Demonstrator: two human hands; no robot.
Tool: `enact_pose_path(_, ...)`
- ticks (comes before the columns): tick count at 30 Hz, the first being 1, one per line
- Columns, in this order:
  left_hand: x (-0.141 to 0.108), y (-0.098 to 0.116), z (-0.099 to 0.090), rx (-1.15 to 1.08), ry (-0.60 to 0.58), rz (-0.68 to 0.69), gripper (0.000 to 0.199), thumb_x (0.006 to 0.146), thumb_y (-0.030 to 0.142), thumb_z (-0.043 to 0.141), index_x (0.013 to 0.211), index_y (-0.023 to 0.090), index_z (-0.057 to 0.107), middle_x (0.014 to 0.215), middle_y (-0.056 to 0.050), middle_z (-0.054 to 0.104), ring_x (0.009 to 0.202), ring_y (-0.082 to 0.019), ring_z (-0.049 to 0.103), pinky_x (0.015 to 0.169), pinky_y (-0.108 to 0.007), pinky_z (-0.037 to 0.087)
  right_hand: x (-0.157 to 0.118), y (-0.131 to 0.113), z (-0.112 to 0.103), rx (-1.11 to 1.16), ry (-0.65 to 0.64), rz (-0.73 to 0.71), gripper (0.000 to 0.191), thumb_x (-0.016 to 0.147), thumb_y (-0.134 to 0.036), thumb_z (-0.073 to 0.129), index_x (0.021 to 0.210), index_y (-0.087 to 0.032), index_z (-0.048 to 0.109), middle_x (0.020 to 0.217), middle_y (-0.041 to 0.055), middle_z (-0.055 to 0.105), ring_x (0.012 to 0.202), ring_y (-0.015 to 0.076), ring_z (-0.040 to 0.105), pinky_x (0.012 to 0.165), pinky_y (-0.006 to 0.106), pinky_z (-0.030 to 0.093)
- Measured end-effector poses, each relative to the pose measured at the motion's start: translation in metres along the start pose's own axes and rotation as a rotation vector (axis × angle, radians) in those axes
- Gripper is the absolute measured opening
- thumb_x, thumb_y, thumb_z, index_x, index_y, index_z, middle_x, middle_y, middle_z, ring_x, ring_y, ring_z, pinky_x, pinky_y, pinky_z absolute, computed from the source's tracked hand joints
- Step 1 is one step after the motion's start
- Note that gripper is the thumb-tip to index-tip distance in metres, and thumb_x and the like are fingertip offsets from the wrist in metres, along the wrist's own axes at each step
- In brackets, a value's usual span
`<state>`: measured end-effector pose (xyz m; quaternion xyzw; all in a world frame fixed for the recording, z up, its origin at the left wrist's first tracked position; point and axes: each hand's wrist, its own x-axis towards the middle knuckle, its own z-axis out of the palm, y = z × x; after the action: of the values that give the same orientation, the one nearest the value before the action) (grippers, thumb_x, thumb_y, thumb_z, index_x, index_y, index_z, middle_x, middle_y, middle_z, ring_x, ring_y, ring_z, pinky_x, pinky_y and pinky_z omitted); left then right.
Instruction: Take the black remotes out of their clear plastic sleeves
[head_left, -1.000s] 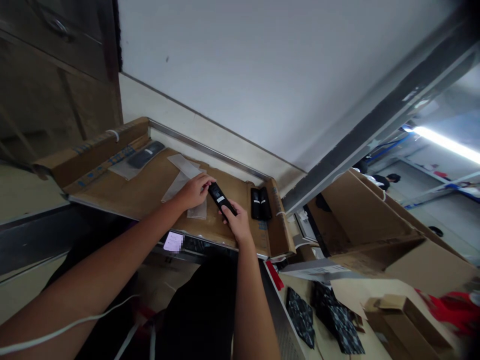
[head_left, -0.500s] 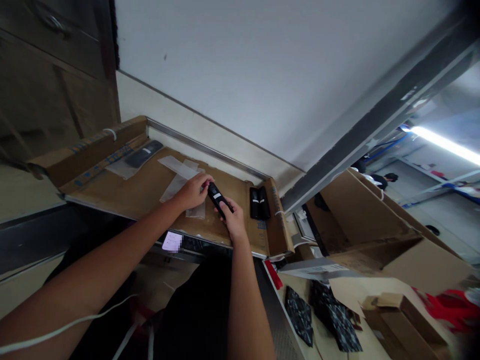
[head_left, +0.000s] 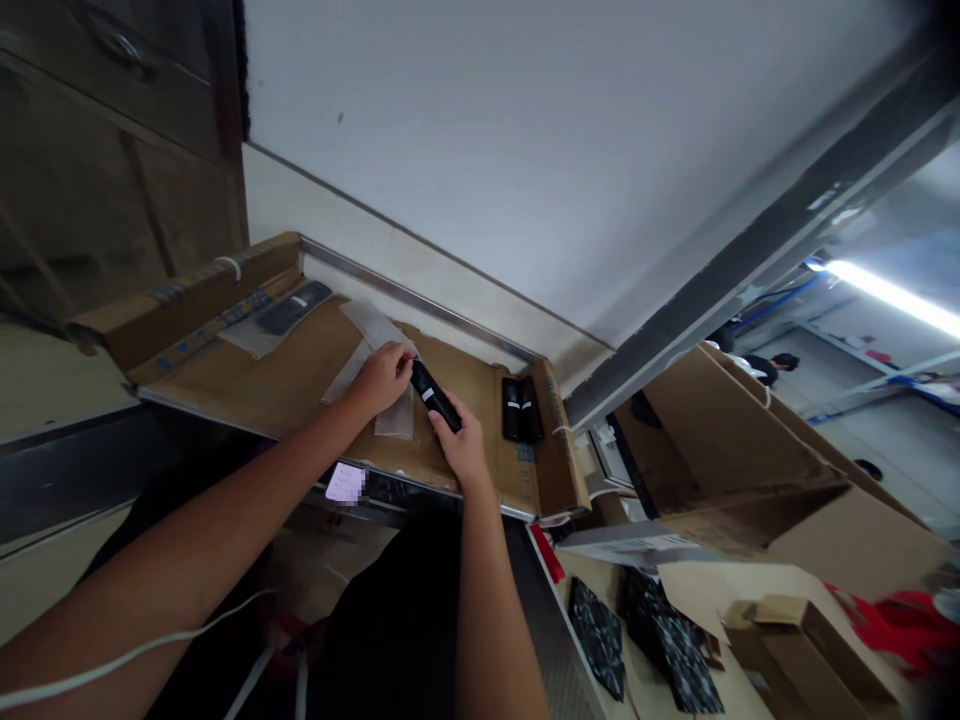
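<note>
My right hand [head_left: 463, 440] is wrapped round the lower end of a long black device [head_left: 435, 395] with a small white label, held at a slant above the cardboard-lined tray [head_left: 465, 465]. Against its upper end, my left hand [head_left: 388, 375] is closed in a pinch; what those fingertips hold, if anything, is hidden. Clear plastic sleeves [head_left: 394, 415] lie beneath and beside my left hand. Two similar black devices [head_left: 521, 408] rest side by side at the tray's right end. On the left lies another dark device [head_left: 292, 308] in a clear sleeve.
Raised cardboard walls [head_left: 187, 285] close the tray's ends, and a white panel [head_left: 450, 150] rises behind it. A large open carton [head_left: 750, 450] stands to the right. Below it are black patterned packets [head_left: 596, 635] and a smaller box [head_left: 810, 650]. A person [head_left: 772, 368] is far off.
The black device has rolled in my right hand, showing a smoother side. My left hand has drawn slightly left from its upper end. A plastic sleeve behind that hand has shifted a little.
</note>
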<state>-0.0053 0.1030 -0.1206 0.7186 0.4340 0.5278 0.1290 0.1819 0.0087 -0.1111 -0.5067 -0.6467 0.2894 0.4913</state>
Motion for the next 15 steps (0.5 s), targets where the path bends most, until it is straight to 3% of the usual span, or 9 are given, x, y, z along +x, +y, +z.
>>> enact_pose_path(3,-0.001,0.005,-0.001,-0.021,-0.034,0.07,0.011,0.095,0.016,0.049,0.094,0.017,0.06,0.095,-0.008,0.065,0.093,-0.021,0.062,0.086,-0.034,0.05,-0.001,-0.002,0.001,0.027,0.018,0.03,0.046,0.085,-0.039,0.073,0.126,-0.019,0.07,0.118,0.0078,0.074,0.111,0.0243,0.068,0.1,0.038,0.054)
enact_pose_path(6,-0.003,0.01,0.001,-0.05,-0.081,0.116,0.012,0.097,0.017,0.049,0.095,0.017,0.061,0.095,-0.007,0.065,0.092,-0.02,0.062,0.087,-0.034,0.049,0.0,0.0,0.001,0.114,0.022,0.162,0.052,0.085,-0.043,0.072,0.129,-0.017,0.066,0.087,0.0042,0.074,0.072,0.0185,0.068,0.061,0.029,0.058)
enact_pose_path(8,-0.004,0.013,0.002,-0.074,-0.107,0.134,0.012,0.097,0.017,0.049,0.096,0.017,0.062,0.097,-0.007,0.066,0.091,-0.02,0.062,0.087,-0.033,0.049,0.002,0.001,-0.001,0.203,0.032,0.234,0.055,0.084,-0.046,0.072,0.128,-0.015,0.065,0.078,0.002,0.07,0.06,0.0149,0.063,0.049,0.024,0.052)
enact_pose_path(12,-0.005,0.019,0.003,-0.124,-0.132,0.126,0.01,0.095,0.016,0.052,0.097,0.017,0.062,0.095,-0.006,0.067,0.088,-0.018,0.063,0.084,-0.032,0.049,0.004,0.003,-0.004,0.399,0.055,0.29,0.054,0.081,-0.051,0.074,0.123,-0.016,0.066,0.094,0.0053,0.071,0.063,0.0126,0.065,0.052,0.023,0.055)
enact_pose_path(15,-0.007,0.023,0.002,-0.162,-0.171,0.119,0.008,0.095,0.018,0.054,0.099,0.018,0.061,0.093,-0.005,0.067,0.085,-0.017,0.063,0.081,-0.031,0.049,0.005,0.002,-0.001,0.425,0.009,0.287,0.054,0.082,-0.051,0.073,0.126,-0.019,0.066,0.108,0.0075,0.07,0.069,0.0131,0.067,0.052,0.022,0.055)
